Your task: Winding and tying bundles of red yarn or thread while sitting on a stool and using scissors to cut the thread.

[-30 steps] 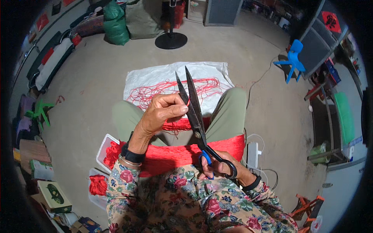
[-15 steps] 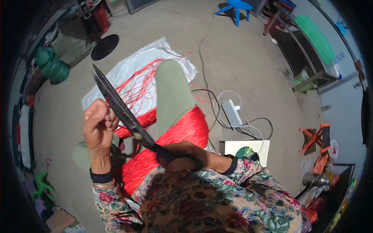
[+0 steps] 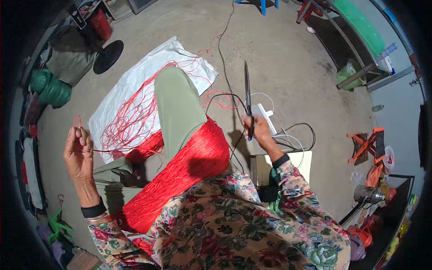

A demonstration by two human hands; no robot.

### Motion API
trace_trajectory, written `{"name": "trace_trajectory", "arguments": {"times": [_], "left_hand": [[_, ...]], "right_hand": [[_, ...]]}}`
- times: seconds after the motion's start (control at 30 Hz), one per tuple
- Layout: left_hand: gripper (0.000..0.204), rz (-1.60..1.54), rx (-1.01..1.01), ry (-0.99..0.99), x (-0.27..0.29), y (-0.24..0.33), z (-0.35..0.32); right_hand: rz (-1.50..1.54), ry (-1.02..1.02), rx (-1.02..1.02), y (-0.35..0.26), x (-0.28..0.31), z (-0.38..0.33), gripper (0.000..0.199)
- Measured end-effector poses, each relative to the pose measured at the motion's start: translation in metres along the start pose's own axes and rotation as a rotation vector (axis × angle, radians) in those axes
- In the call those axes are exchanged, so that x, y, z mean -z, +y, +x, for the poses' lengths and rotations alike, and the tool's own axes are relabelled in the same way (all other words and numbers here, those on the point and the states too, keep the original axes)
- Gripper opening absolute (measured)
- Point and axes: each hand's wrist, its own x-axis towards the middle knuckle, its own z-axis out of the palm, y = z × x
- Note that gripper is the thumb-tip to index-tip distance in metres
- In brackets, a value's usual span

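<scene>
At the left, my left hand (image 3: 78,153) is raised with its fingers pinched on red cord (image 3: 79,120). Two short ends stick up above the fingertips, and a strand runs from the hand toward my lap. On the right, my right hand (image 3: 262,131) grips the handles of large dark scissors (image 3: 247,87), their blades pointing away from me and looking shut. A thick bundle of red cord (image 3: 198,155) lies across my thighs. More loose red strands (image 3: 130,121) spread over a white sheet (image 3: 126,81) on the floor beside my raised knee (image 3: 173,103).
To the right, a white power strip (image 3: 264,117) with cables lies near a pale box (image 3: 305,168). A folding stool (image 3: 366,146) stands farther right. At the far left are a round black base (image 3: 108,57) and a green bundle (image 3: 49,87). A metal-framed table (image 3: 355,76) stands far right.
The scissors have swung from across my left hand over to the right with my right hand. My left hand has moved left and lower, and the cord ends now show above its fingers.
</scene>
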Motion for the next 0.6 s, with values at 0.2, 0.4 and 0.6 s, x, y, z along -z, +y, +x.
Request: {"name": "trace_trajectory", "arguments": {"times": [0.2,0.4,0.6], "left_hand": [[0.023,-0.081,0.042,0.161,0.040,0.003,0.009],[0.022,-0.024,0.033,0.304,0.064,0.004,0.007],[0.020,-0.228,0.174,0.353,0.063,-0.014,0.037]], "right_hand": [[-0.592,0.304,-0.020,0.132,0.008,0.068,0.049],[-0.745,0.340,-0.026,0.159,-0.020,0.093,0.044],[-1.021,0.266,0.153,0.225,0.090,0.157,0.043]]}}
